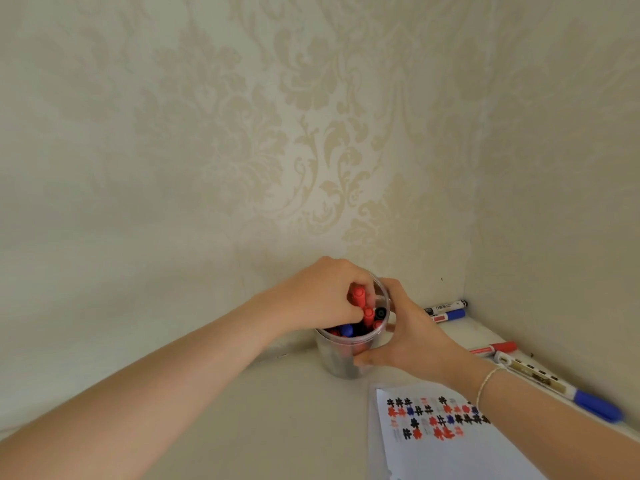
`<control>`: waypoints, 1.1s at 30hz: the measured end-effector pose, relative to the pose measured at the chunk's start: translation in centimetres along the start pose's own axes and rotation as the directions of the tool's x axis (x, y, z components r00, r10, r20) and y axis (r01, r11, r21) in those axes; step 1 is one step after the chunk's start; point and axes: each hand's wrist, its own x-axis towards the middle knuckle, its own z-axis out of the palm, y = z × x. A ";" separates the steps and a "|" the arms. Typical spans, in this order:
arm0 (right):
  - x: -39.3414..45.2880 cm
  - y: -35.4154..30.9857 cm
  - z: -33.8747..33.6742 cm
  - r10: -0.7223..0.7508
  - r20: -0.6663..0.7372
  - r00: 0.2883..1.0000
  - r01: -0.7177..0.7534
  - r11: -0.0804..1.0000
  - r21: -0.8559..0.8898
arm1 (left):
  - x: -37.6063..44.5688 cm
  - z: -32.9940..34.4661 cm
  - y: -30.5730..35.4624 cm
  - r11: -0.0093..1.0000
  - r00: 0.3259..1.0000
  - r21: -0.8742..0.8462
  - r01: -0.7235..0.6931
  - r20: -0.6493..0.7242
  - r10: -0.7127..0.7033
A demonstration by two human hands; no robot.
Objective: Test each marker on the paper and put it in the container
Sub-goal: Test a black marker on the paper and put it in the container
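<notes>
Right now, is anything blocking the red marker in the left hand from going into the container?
Nothing outside blocks it. The left hand holds the red marker at the open mouth of the container, steadied by the right hand. Only markers already inside crowd it.

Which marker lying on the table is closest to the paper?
The blue-capped marker at the right, beside the right wrist. The red-capped marker and the two by the wall lie farther from the paper.

Red marker (358, 296) above marker-filled container (341, 355)
</notes>
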 end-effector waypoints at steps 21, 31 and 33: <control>1.4 1.0 -0.8 0.118 0.002 0.993 -0.117 0.982 0.146 | 3.5 -0.1 -1.7 0.984 0.989 0.172 -0.040 -0.134 0.064; 3.3 0.7 -0.5 0.173 0.083 0.981 -0.185 0.970 0.156 | 5.4 0.3 -1.9 0.992 0.996 0.115 0.057 -0.081 -0.048; 3.5 1.0 -0.4 0.180 0.081 0.980 -0.191 0.969 0.156 | 5.7 0.1 -2.0 0.987 0.991 0.082 0.136 -0.030 -0.134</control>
